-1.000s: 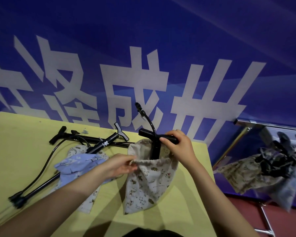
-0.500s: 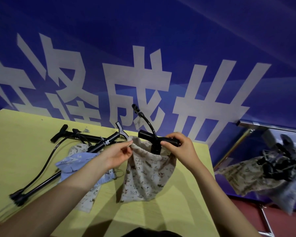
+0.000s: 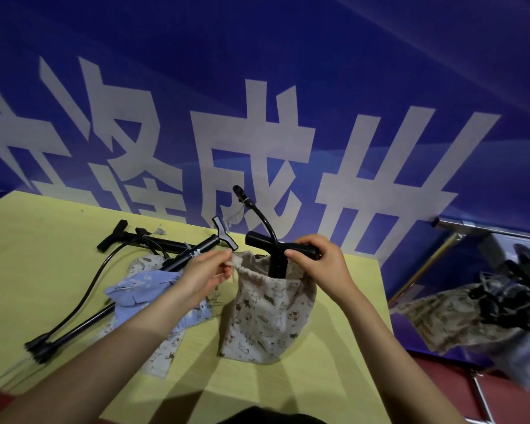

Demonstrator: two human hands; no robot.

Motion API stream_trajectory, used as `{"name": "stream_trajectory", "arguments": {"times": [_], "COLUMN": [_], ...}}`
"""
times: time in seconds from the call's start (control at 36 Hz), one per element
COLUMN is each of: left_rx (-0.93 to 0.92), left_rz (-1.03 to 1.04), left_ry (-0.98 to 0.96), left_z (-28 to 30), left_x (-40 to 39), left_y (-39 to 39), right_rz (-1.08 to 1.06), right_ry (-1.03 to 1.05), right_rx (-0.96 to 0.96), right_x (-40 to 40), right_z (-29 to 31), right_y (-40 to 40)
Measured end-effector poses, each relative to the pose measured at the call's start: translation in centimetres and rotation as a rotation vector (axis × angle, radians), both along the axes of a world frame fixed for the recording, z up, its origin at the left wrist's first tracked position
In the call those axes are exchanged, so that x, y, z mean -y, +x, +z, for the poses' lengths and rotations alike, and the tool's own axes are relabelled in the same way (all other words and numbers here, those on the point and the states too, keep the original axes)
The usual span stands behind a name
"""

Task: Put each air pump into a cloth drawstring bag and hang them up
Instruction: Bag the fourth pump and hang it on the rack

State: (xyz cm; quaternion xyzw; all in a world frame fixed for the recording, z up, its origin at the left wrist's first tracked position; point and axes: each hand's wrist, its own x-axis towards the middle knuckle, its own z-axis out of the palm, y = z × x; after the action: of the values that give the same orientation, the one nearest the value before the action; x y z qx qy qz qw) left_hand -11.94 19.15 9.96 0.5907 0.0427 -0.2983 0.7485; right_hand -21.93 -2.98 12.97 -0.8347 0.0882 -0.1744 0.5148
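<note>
- A pump (image 3: 276, 264) stands upright in a beige printed bag (image 3: 266, 313) near the far right corner of the yellow bench (image 3: 43, 240); its barrel is inside the cloth, and its black T-handle and curved hose (image 3: 257, 209) stick out above the mouth.
- The right hand (image 3: 315, 264) is closed around the right end of the T-handle, fingers wrapped over the top and thumb underneath: a full grip on the pump.
- The left hand (image 3: 204, 275) sits just left of the bag's mouth, thumb and fingertips pinched shut on the drawstring (image 3: 228, 266) at the gathered rim.
- The bag's bottom rests on the bench, and its mouth is puckered around the barrel.
- Two more pumps lie flat towards the far left part of the bench: one (image 3: 144, 240) runs along the far edge, the other (image 3: 83, 316) slants from the near left up towards the far edge, its handle near the bagged pump.
- A blue bag (image 3: 141, 289) and a second beige bag (image 3: 166, 353) lie crumpled under the slanted pump, beside the left forearm.
- Off the bench's right edge, filled bags (image 3: 478, 313) hang from a metal rack (image 3: 487, 232), blurred.
- A blue banner (image 3: 288, 87) with large pale characters stands behind the bench.
</note>
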Motion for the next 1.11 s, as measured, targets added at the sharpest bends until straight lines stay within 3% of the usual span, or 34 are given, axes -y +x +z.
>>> {"name": "stream_trajectory", "arguments": {"times": [0.25,0.5,0.83,1.0,1.11], "left_rx": [-0.032,0.466,0.484,0.603,0.56], "left_rz": [0.102,-0.15,-0.221,-0.378,-0.315], "left_ry": [-0.375,0.161,0.056,0.185,0.195], "left_z": [2.1,3.4,3.8,4.4,4.2], "left_x": [0.6,0.8,-0.4,1.1,1.7], "left_y": [0.4,-0.6,-1.3,-1.6,-0.9], "right_rz": [0.029,0.116,0.131,0.188,0.149], "right_ry": [0.039,0.056,0.144,0.1,0.085], "right_rx": [-0.006,0.006,-0.026,-0.052,-0.049], "right_x": [-0.1,-0.7,-0.5,-2.0,-2.0], "right_z": [0.2,0.4,0.6,0.8,0.8], "right_y": [-0.4,-0.9,-1.1,-0.2,0.6]}}
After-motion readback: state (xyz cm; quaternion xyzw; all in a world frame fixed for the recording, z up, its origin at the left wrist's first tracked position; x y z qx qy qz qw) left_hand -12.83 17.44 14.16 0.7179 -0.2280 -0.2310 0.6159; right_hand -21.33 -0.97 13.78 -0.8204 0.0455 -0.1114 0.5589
